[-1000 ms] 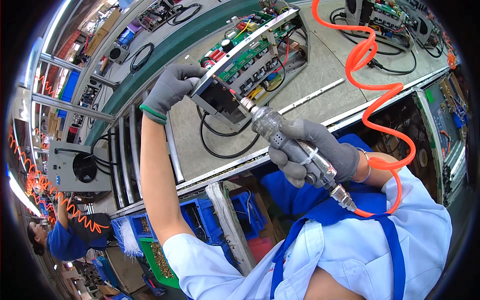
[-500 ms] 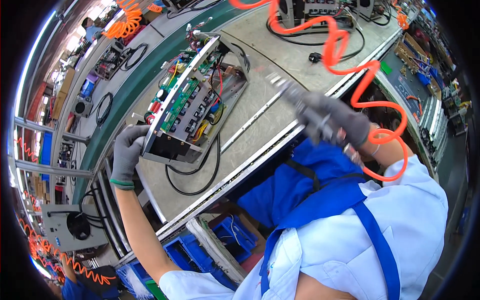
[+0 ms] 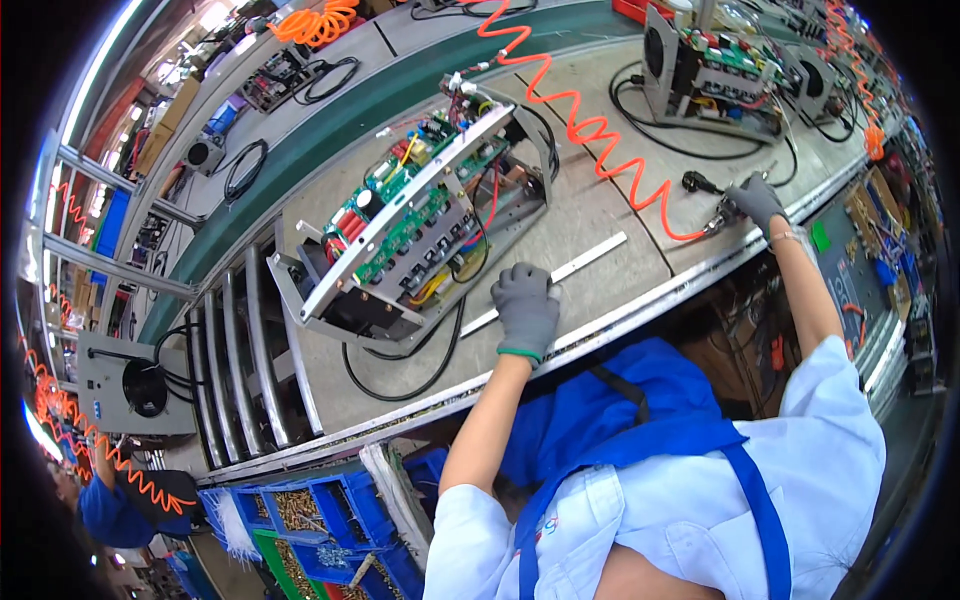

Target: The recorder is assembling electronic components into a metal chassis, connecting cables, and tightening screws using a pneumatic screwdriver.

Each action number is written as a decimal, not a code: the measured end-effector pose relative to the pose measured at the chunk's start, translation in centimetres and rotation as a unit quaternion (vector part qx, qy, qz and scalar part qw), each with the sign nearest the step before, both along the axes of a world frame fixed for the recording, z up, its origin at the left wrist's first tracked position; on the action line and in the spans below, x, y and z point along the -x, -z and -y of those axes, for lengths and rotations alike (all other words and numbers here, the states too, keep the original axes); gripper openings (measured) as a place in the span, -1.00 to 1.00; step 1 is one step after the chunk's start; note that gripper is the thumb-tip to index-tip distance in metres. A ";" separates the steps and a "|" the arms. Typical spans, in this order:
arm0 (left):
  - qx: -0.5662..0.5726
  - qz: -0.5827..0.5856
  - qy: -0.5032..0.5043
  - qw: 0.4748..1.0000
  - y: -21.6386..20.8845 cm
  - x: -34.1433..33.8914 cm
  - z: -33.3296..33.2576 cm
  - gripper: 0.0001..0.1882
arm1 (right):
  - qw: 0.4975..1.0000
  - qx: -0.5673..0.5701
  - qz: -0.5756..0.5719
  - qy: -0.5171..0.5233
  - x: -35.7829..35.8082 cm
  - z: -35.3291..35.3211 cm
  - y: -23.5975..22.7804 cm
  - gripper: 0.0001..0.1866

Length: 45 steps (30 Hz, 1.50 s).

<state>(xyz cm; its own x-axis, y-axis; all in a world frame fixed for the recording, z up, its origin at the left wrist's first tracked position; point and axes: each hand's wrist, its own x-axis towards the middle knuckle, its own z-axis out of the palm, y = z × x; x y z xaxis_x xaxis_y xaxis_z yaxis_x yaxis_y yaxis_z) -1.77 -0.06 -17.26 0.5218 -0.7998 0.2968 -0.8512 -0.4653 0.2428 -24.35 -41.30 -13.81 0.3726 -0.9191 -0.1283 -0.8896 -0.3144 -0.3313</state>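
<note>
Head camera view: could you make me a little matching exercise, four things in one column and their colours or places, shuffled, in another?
Column one:
1. Left hand
2. Coiled hose
3. Right hand
4. Apron

Column two:
A. At the metal tool
B. Blue
C. At the pale metal strip
D. Orange

Pairs: 1-C, 2-D, 3-A, 4-B

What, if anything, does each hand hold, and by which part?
Right hand holds the tool near its hose; left hand lies over the metal strip, grip unclear.
</note>
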 end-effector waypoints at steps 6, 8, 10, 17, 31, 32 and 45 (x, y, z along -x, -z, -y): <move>0.255 -0.203 0.007 0.946 -5.1 1.3 -0.2 -0.87 | 0.852 -0.020 0.427 -0.300 -10.4 -13.5 -12.4 -0.49; 0.391 -0.162 -0.057 0.904 -8.8 2.0 -1.1 -0.89 | 0.790 -0.128 0.469 -0.373 -15.3 -14.4 -13.5 -0.55; 0.504 -0.199 -0.155 0.826 -10.0 0.8 -1.9 -0.86 | 0.720 -0.238 0.544 -0.360 -21.4 -13.8 -12.9 -0.56; 0.596 -0.178 -0.324 0.712 -14.7 -4.4 -4.2 -0.75 | 0.644 -0.436 0.507 -0.370 -37.1 -15.2 -7.6 -0.55; 0.212 -0.331 -0.165 0.905 -18.8 -28.7 0.0 -0.54 | 0.684 -0.210 0.509 -0.479 -16.4 -38.6 -5.8 0.10; 0.162 -0.295 -0.165 0.927 -18.8 -29.6 0.6 -0.53 | 0.679 -0.206 0.505 -0.492 -16.8 -40.3 -5.7 0.13; 0.015 0.123 0.114 0.986 -21.7 -22.0 4.4 -0.60 | 0.598 -0.214 0.459 -0.621 -23.1 -47.2 -5.5 0.02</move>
